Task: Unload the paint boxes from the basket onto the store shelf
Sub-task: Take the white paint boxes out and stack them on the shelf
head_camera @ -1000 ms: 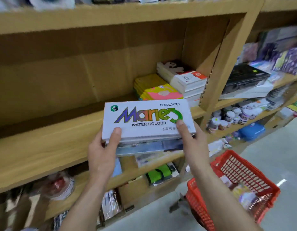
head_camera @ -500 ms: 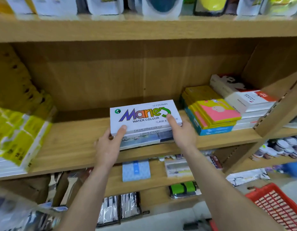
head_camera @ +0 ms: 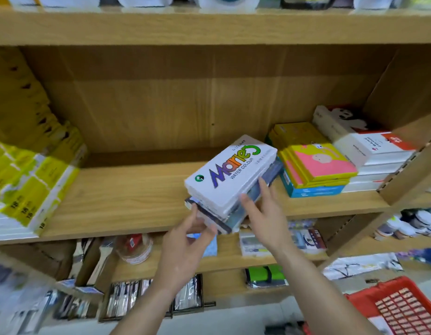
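A small stack of paint boxes point(head_camera: 233, 175), topped by a white "Marie's Water Colour" box, lies turned at an angle on the wooden shelf point(head_camera: 127, 197), its far end beside the coloured boxes on the right. My left hand point(head_camera: 185, 245) pinches the stack's near lower corner at the shelf's front edge. My right hand point(head_camera: 262, 213) presses with spread fingers against the stack's right side. The red basket point(head_camera: 400, 308) shows at the bottom right on the floor, only partly in view.
Stacked yellow, pink and blue boxes point(head_camera: 316, 163) and white boxes point(head_camera: 369, 146) fill the shelf's right end. Yellow-and-white packs point(head_camera: 28, 182) pile up at its left end. Lower shelves hold brushes, tape, and small jars point(head_camera: 417, 223). An upright divider point(head_camera: 407, 165) bounds the bay on the right.
The stack went from held in the air to resting on the shelf, then rotated so its long side points into the shelf. My view turned left, away from the basket.
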Available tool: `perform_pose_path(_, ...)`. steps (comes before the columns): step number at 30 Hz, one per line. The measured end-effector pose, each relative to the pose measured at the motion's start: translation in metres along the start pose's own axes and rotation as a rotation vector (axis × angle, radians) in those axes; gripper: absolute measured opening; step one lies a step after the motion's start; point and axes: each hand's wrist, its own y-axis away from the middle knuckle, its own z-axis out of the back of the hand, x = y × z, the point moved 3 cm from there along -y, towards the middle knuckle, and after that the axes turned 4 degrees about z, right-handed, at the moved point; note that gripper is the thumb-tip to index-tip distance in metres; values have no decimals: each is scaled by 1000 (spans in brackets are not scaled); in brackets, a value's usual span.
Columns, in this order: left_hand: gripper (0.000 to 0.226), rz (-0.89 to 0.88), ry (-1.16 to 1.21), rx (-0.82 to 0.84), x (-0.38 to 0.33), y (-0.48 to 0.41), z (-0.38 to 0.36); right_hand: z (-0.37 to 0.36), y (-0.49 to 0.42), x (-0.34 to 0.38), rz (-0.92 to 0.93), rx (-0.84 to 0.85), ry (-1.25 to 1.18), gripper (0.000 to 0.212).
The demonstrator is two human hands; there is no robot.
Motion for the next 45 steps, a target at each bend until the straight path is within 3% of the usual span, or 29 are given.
perform_pose_path(2,7,57,-131,-38,1,-3,8,9,-26,-4,-31,42,-104,63)
perform_pose_path(4,45,68,-231,-182,2,-15,22,21,-51,-10,-104,104,-184,56)
perform_pose_path(6,59,44,-256,-239,5,-31,30,30,-63,-17,-184,157,-228,55)
perform_pose_path(9,92,29,-322,-45,8,-53,12,37,-41,-18,-164,55,-302,55)
perform_pose_path(11,74,-13,-338,6,12,-61,-6,38,-8,-20,-93,39,-302,63)
perform_pose_path(13,52,-99,-384,-57,14,-67,-18,33,20,-18,-45,123,-270,66)
perform_pose_path(15,50,-118,-374,-104,9,-71,-27,31,26,-17,-6,154,-185,62)
perform_pose_path(17,66,-111,-364,-124,3,-76,-38,35,17,-18,18,111,-81,62)
perform_pose_path(19,99,-95,-386,-118,-6,-82,-53,43,7,-19,13,-4,78,58)
perform_pose_path(21,112,-130,-408,-110,-19,-88,-72,53,5,-27,-13,-129,188,52)
perform_pose_path(28,107,-197,-316,-39,-33,-115,-113,73,22,-52,-70,-149,205,55)
perform_pose_path(33,107,-192,-172,102,-30,-119,-108,78,13,-43,-19,-175,161,63)
perform_pose_path(36,115,-165,-72,103,-33,-118,-107,76,5,-41,11,-127,208,67)
perform_pose_path(45,98,-202,-113,157,-37,-124,-111,80,-6,-46,-11,-71,252,66)
